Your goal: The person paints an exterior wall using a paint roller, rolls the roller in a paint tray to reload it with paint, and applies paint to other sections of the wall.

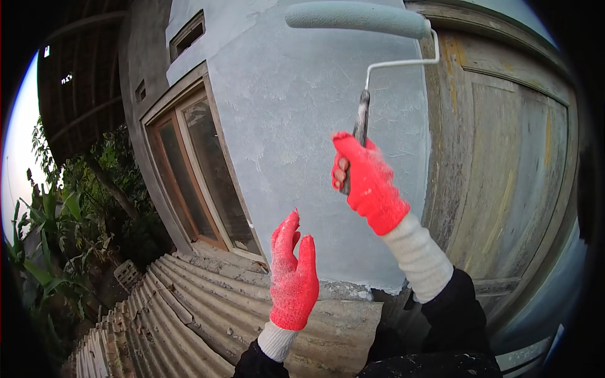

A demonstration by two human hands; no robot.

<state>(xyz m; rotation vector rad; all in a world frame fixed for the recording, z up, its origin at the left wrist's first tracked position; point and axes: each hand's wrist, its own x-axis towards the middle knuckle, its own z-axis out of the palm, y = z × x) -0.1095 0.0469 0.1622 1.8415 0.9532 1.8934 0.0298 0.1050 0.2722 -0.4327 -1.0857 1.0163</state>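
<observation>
My right hand [370,183], in a red glove with white paint specks, is wrapped round the dark handle of a paint roller [356,19]. The roller's pale blue-grey sleeve lies nearly level at the top of the view, over the upper wall; whether it touches cannot be told. Its white wire frame bends down to the handle. My left hand [293,277], in a matching paint-specked glove, is raised with fingers and thumb apart and holds nothing. Behind both hands stands a wall [302,145] coated in pale blue-grey, its surface rough and patchy.
A weathered wooden door [510,170] borders the wall on the right. To the left is a framed window [201,170], with a small vent opening [187,36] above. Corrugated roofing sheets [170,321] lie below, with debris on them. Plants [57,246] grow at the far left.
</observation>
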